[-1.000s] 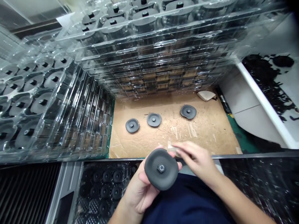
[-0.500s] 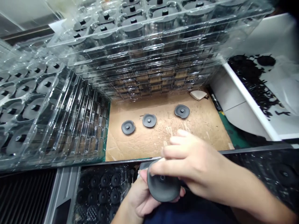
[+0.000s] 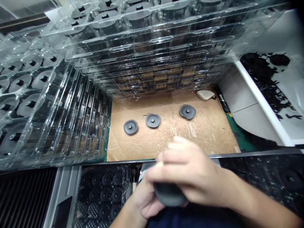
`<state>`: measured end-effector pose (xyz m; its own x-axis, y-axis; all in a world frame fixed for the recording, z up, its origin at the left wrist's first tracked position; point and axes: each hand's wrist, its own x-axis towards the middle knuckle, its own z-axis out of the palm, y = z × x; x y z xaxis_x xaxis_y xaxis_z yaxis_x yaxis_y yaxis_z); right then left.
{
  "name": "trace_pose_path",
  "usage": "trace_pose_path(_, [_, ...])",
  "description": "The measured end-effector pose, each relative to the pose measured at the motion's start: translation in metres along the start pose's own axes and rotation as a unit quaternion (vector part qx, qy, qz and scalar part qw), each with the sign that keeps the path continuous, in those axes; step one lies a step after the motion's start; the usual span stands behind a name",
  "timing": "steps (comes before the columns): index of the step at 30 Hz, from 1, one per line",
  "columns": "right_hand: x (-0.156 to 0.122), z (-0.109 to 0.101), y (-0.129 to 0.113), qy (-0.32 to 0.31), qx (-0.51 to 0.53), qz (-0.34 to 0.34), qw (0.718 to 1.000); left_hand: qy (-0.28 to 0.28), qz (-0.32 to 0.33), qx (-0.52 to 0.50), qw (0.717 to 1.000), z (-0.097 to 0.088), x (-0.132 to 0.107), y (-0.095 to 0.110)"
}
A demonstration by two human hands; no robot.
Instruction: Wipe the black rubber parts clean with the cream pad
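Low in front of my body, a dark grey, rubber-looking disc (image 3: 169, 194) rests in my left hand (image 3: 147, 198), whose fingers are mostly hidden beneath it. My right hand (image 3: 182, 167) lies across the disc's upper part with its fingers curled in at the rim, slightly blurred. What those fingers pinch is hidden. Three similar discs with small central studs lie apart on the brown cardboard (image 3: 142, 148): a left disc (image 3: 130, 127), a middle disc (image 3: 153, 120) and a right disc (image 3: 187, 111).
Stacked clear plastic trays (image 3: 152, 47) full of discs rise behind the cardboard, with another stack (image 3: 64, 110) at left. On the right, a white bin (image 3: 263, 101) holds black scraps (image 3: 263, 76). A disc-filled tray (image 3: 102, 196) sits lower left; a black pen-like object (image 3: 222, 100) lies by the bin.
My right hand has shifted left and closed further over the held disc, covering its centre stud. The loose discs still lie on the cardboard; the view has shifted slightly.
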<state>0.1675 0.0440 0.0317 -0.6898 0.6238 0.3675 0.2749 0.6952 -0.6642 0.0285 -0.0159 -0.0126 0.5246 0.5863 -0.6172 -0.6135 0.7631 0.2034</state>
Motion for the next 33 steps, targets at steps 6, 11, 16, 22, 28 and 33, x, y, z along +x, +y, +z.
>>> trace_pose_path(6, [-0.04,0.019,0.034,0.054,-0.028,0.239,0.969,-0.057,0.02,-0.034,0.998,-0.001,-0.008,0.011])
trace_pose_path(11, [-0.073,0.067,0.058,0.062,-0.004,0.283,0.957,-0.039,0.049,-0.017,0.998,-0.002,-0.008,0.013])
trace_pose_path(16, [-0.05,0.04,0.032,0.115,-0.011,0.31,0.944,-0.023,0.066,-0.03,0.997,-0.001,-0.007,0.012])
trace_pose_path(22, [-0.012,0.007,-0.029,0.092,0.083,0.178,0.976,0.059,0.145,0.007,0.988,-0.002,-0.006,0.006])
trace_pose_path(28, [-0.003,0.021,-0.024,0.094,0.089,0.193,0.973,0.091,0.165,0.03,0.982,-0.01,-0.006,0.003])
trace_pose_path(33, [-0.009,0.01,-0.024,0.015,0.216,0.185,0.959,0.049,0.162,0.01,0.985,-0.01,-0.01,0.007])
